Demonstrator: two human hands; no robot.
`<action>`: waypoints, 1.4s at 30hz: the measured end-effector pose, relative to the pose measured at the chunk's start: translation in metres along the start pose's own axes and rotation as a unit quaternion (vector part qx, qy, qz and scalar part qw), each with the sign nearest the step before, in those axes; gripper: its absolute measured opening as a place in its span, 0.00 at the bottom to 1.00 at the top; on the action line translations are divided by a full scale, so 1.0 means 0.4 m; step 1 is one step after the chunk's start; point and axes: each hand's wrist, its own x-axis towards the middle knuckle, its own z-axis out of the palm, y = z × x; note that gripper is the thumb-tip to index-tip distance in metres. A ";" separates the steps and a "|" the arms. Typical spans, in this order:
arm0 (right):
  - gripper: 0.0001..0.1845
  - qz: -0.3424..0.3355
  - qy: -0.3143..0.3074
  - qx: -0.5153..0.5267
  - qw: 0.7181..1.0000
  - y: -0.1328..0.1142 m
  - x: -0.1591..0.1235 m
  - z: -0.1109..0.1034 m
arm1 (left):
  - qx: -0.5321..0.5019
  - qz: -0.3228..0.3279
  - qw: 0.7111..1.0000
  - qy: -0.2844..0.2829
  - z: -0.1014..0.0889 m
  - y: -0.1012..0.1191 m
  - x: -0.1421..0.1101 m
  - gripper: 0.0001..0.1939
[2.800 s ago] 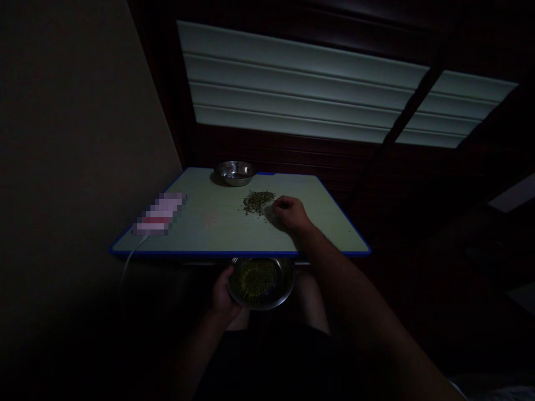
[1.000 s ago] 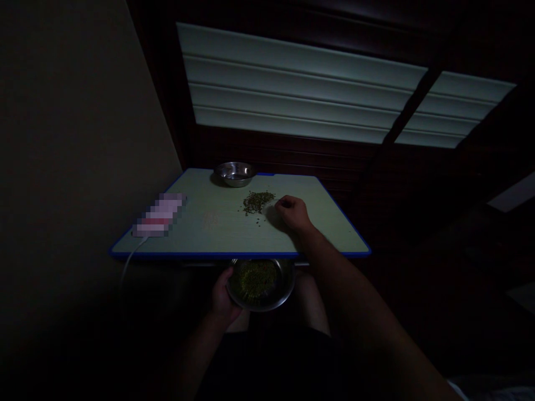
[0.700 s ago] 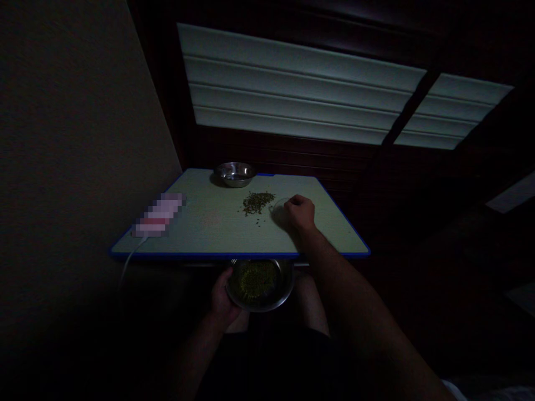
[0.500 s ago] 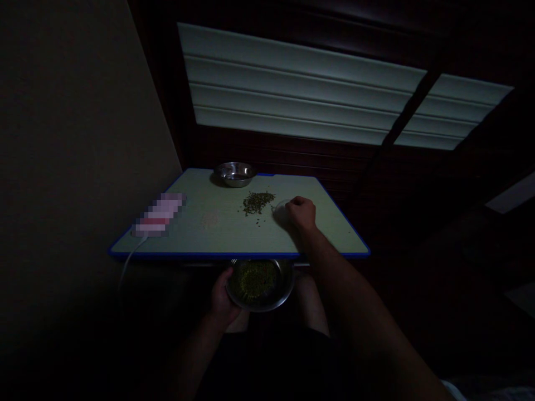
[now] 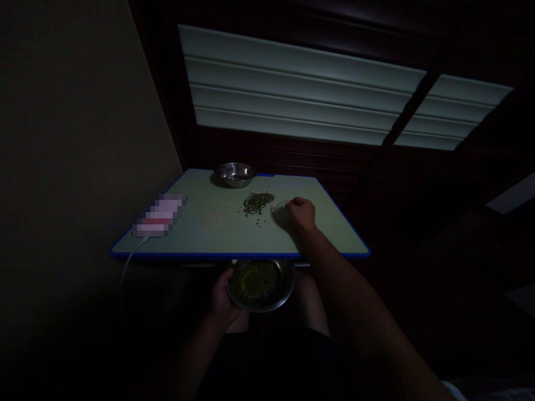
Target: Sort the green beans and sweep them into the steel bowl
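Observation:
My left hand [image 5: 222, 295] is closed on the rim of a metal bowl [image 5: 271, 307], held below the table's near edge. Small green and brown seeds or beans [image 5: 256, 280] lie inside that bowl. Over the right part of the table, my right hand [image 5: 301, 213] is a closed fist around a clear, thin, round-edged piece [image 5: 279, 206]. Most of this piece is hidden by the fingers, so its kind is unclear. Just left of it, a loose pile of small dark brownish-green seeds [image 5: 258, 203] is spread on the tabletop, with several strays nearby.
A second metal bowl [image 5: 235, 176] stands at the back left of the pale, blue-edged table [image 5: 234, 239]. On the left lies a blurred-out pinkish phone-like object [image 5: 161, 216] with a white cable [image 5: 129, 259]. A wall is at left; dark slatted panels [image 5: 288, 83] rise behind.

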 end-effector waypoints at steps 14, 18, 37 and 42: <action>0.09 -0.037 -0.022 0.091 0.995 0.005 0.004 0.015 | 0.000 0.003 1.000 -0.021 -0.001 0.000 0.001 0.13; 0.09 -0.048 -0.094 0.133 0.986 0.005 0.000 0.026 | 0.006 0.002 1.000 -0.021 -0.004 -0.001 0.003 0.13; 0.14 -0.073 -0.287 0.090 0.951 -0.011 -0.014 0.029 | -0.010 0.014 1.000 -0.011 -0.011 -0.005 0.006 0.11; 0.12 -0.086 -0.346 0.083 0.930 -0.033 -0.029 0.013 | -0.013 0.005 1.000 -0.023 -0.013 -0.003 0.006 0.11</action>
